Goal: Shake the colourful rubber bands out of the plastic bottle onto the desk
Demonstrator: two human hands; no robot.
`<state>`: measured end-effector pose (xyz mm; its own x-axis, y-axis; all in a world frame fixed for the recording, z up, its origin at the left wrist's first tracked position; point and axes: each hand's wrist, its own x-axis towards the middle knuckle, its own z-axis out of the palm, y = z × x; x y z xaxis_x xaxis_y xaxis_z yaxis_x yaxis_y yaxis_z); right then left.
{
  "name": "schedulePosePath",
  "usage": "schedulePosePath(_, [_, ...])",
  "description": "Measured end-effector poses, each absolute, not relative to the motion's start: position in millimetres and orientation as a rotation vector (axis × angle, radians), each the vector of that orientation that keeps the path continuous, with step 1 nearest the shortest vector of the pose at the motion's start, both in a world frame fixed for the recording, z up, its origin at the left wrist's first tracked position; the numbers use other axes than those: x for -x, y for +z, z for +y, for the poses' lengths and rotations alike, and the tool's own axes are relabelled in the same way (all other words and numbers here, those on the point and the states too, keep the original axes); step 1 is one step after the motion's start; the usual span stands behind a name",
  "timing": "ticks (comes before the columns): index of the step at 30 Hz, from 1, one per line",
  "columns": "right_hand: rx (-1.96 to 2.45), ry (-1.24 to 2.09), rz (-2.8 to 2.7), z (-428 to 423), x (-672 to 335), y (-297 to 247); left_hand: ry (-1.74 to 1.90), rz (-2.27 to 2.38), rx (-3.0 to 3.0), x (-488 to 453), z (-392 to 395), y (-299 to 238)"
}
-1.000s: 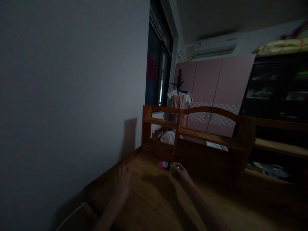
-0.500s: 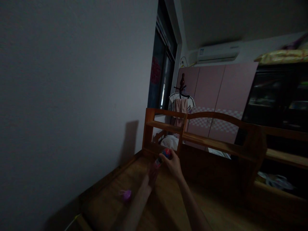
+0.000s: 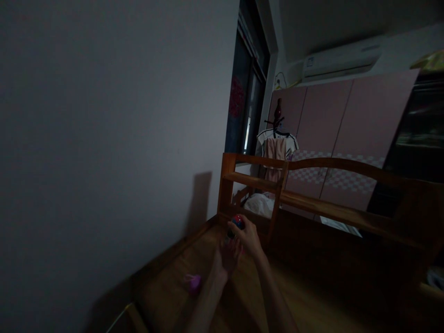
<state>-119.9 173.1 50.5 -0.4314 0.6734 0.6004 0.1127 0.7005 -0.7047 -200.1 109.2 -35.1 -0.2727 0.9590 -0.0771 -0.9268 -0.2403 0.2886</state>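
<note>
The room is dim. My right hand (image 3: 248, 236) is raised over the wooden desk (image 3: 312, 300), its fingers wrapped round a small red and blue toy (image 3: 237, 221). My left hand (image 3: 227, 254) sits just below it, with its fingers curled up towards the bottom of the toy; whether it grips the toy is too dark to see. A small purple piece (image 3: 194, 282) lies on the desk to the left of my left forearm.
A wooden shelf unit (image 3: 256, 182) stands at the back of the desk, right behind my hands. A plain wall (image 3: 104, 138) runs along the left. Beyond are a dark window (image 3: 244, 115), hanging clothes (image 3: 275, 150), pink wardrobe doors (image 3: 347, 120) and an air conditioner (image 3: 342, 60).
My right hand has lifted the toy off the desk toward the shelf. My left hand came in under it. The purple piece now lies on the desk at the left.
</note>
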Motion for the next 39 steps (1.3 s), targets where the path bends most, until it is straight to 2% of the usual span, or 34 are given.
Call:
schedulePosePath(11, [0.697, 0.925, -1.913, 179, 121, 62, 1.87, 0.423, -0.16, 194, 109, -20])
schedulePosePath(18, [0.696, 0.868, -1.926, 176, 110, 72, 1.834, 0.35, -0.281, 195, 118, -30])
schedulePosePath(23, [0.725, 0.812, -1.948, 179, 106, 68, 1.807, 0.346, -0.142, 194, 121, -39])
schedulePosePath(31, [0.625, 0.807, -2.03, 189, 100, 55, 1.839, 0.444, -0.005, 194, 124, -54])
schedulePosePath(39, [0.627, 0.781, -2.029, 192, 99, 50, 1.907, 0.677, -0.116, 194, 128, -60])
